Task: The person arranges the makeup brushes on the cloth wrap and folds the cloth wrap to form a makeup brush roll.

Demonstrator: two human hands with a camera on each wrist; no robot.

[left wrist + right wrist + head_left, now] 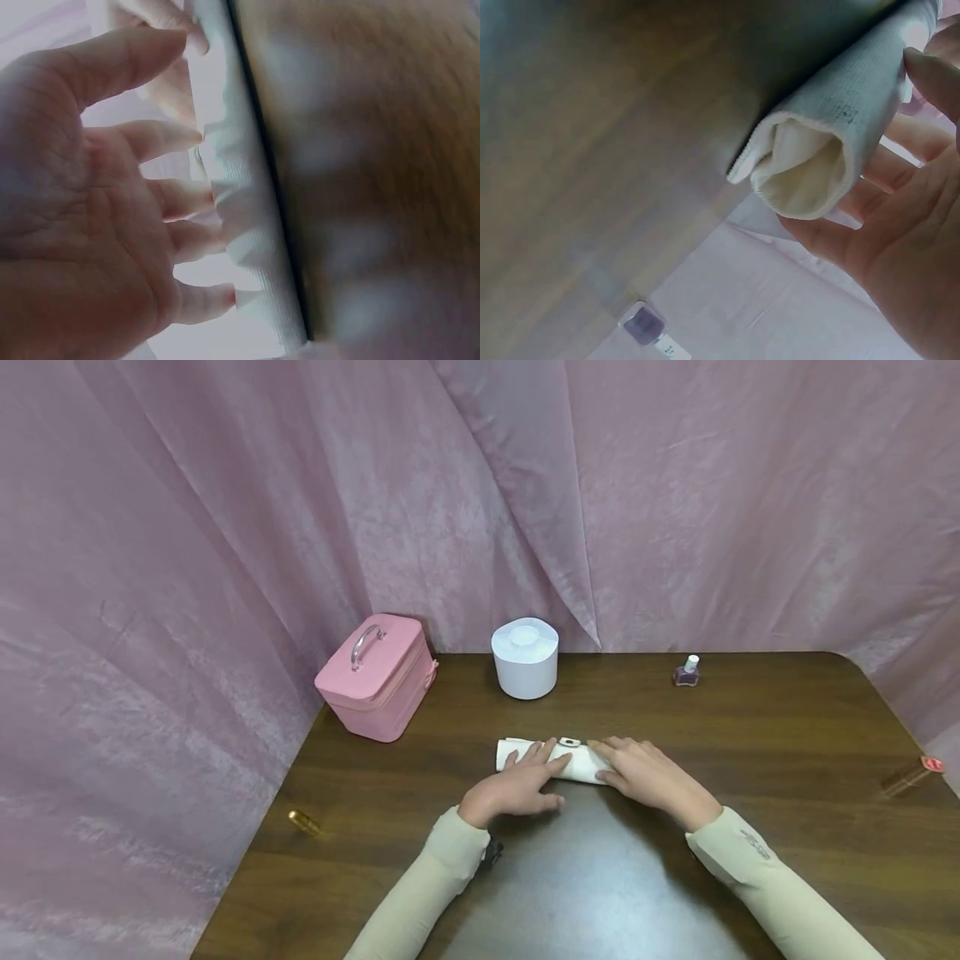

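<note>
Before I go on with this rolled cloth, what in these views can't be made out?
- Middle of the white rolled cloth: head view, covered by the left hand and right hand.
- Small tab on the roll: head view, too small to identify.
- Table: left wrist view, blurred.
- Nail polish bottle: right wrist view, blurred and partly cut off by the bottom edge.

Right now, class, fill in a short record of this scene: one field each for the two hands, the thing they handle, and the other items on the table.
left hand: fingers resting on the cloth roll
right hand: fingers laid on the roll's right end
cloth roll: white, lying on the table
behind: pink case, white container, nail polish bottle
edges: gold tube left, red-capped tube right
</note>
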